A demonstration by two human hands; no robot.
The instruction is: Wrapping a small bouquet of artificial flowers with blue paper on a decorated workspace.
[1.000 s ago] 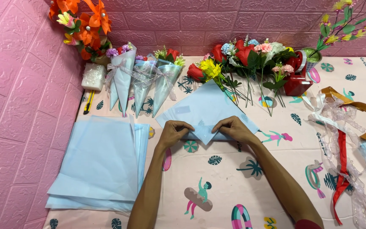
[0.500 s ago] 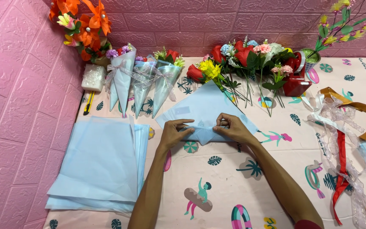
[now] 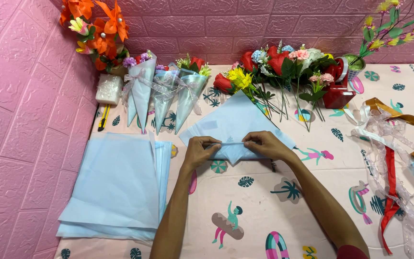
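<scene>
Hands at the near edge of a pale blue paper sheet (image 3: pixel 233 124), both closed on its folded lower border. Left hand (image 3: pixel 198 151) pinching the fold from the left, fingers curled over the paper, thumb underneath. Right hand (image 3: pixel 267 144) pinching the same fold from the right, knuckles up. Between the two hands, a small downward point of the sheet hanging out below the fold.

Sheet lying flat on a patterned tablecloth (image 3: pixel 312 206), turned like a diamond, top corner pointing toward the artificial flowers (image 3: pixel 283 64) at the far side. Thin, matte, light blue, slightly creased, edges clean.

Left of the hands, well apart, a stack of blue sheets (image 3: pixel 116 184) of the same colour, squared up roughly. Beyond it, three finished cones (image 3: pixel 161 93) of the same blue wrap, each tied with a sheer ribbon bow and holding small blooms. Beside the cones, against the pink brick-pattern wall (image 3: pixel 20 134), a small clear packet (image 3: pixel 108 88), rectangular, whitish inside; any label too small to tell. Below it a yellow-handled cutter (image 3: pixel 103 118). Off to the right, loose ribbons (image 3: pixel 391 148) in gold, red and clear, and a red pot (image 3: pixel 339 93).
</scene>
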